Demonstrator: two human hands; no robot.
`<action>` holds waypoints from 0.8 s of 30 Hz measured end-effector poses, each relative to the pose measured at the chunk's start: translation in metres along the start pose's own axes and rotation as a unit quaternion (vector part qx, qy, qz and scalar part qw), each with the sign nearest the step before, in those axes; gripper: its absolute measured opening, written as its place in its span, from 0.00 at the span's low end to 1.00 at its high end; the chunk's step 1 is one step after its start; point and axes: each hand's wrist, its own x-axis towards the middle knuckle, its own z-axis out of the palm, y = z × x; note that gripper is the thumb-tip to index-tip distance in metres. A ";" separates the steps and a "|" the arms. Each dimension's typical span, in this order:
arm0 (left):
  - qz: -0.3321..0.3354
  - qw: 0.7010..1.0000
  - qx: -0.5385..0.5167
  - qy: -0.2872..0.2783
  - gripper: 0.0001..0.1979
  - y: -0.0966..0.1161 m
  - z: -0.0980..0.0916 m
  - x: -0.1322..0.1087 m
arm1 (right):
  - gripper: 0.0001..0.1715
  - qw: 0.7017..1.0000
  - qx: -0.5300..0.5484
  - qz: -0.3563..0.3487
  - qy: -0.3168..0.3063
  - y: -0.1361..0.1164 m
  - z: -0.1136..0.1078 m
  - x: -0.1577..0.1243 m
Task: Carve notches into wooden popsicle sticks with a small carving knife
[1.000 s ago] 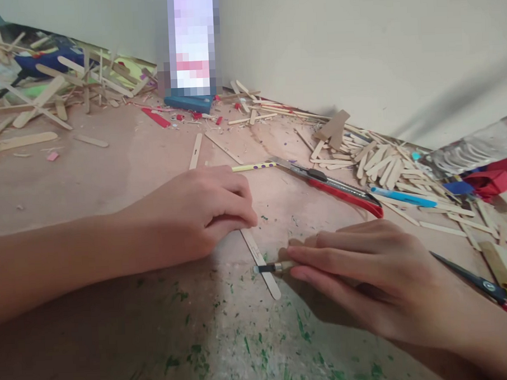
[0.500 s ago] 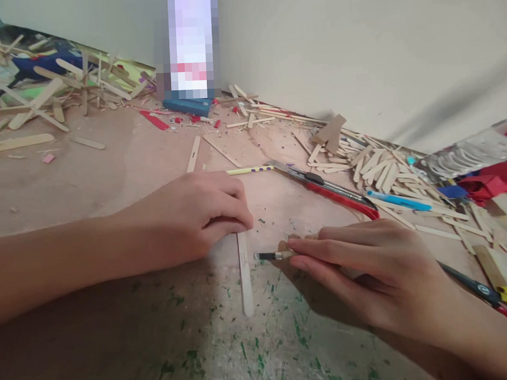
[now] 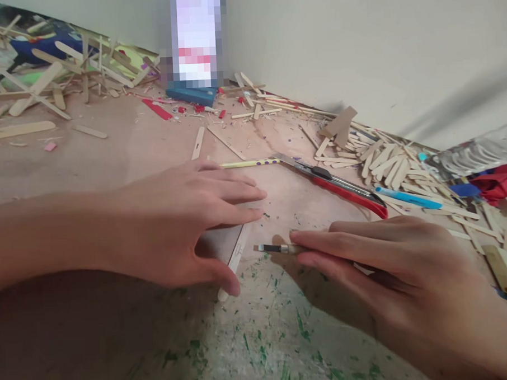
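A wooden craft stick [image 3: 237, 254] with small pencil marks lies slanted on the worktable, its upper part hidden under my left hand [image 3: 195, 201]. That hand is spread, fingers stretched out over the table and the thumb at the lower part of the stick. My right hand [image 3: 391, 273] pinches a small flat-bladed chisel [image 3: 277, 248] between thumb and fingers. The chisel's tip points left and stops a little short of the stick. Most of its handle is hidden in my palm.
Beyond my hands lie a red utility knife [image 3: 337, 183] with its blade out, a yellow dotted strip [image 3: 252, 163] and a blue pen [image 3: 409, 198]. Craft sticks are heaped at right [image 3: 393, 164]. A blurred-out upright screen stands on a blue block [image 3: 191, 94] by the wall.
My left hand has opened from a closed grip and spread out, its thumb coming down the stick. The stick has turned from nearly upright to slanting. My right hand keeps the chisel.
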 end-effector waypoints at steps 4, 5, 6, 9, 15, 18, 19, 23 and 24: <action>-0.021 0.999 0.024 -0.017 0.37 0.007 0.007 0.000 | 0.12 1.000 -0.005 -0.008 -0.013 -0.004 -0.004 0.003; -0.022 0.999 0.026 -0.011 0.37 0.009 0.010 -0.001 | 0.12 1.000 -0.014 -0.002 -0.014 -0.006 -0.004 0.004; -0.023 0.999 0.025 -0.006 0.37 0.011 0.012 -0.001 | 0.11 1.000 -0.021 0.003 -0.016 -0.008 -0.005 0.005; -0.025 1.000 0.017 -0.006 0.35 0.013 0.017 -0.003 | 0.09 0.999 -0.024 0.004 -0.028 -0.013 -0.005 0.009; -0.014 0.999 0.029 -0.031 0.40 0.014 0.020 -0.004 | 0.15 0.996 -0.076 0.010 -0.038 -0.017 -0.007 0.017; -0.013 0.999 0.029 -0.036 0.43 0.013 0.021 -0.003 | 0.16 0.994 -0.092 -0.015 -0.050 -0.018 -0.012 0.019; -0.011 0.999 0.027 -0.036 0.43 0.013 0.021 -0.003 | 0.16 0.994 -0.097 -0.020 -0.053 -0.018 -0.013 0.019; -0.008 0.999 0.022 -0.031 0.43 0.012 0.023 -0.003 | 0.15 0.991 -0.117 -0.029 -0.062 -0.022 -0.016 0.022; -0.008 0.999 0.021 -0.029 0.43 0.012 0.023 -0.003 | 0.15 0.990 -0.122 -0.028 -0.065 -0.022 -0.016 0.023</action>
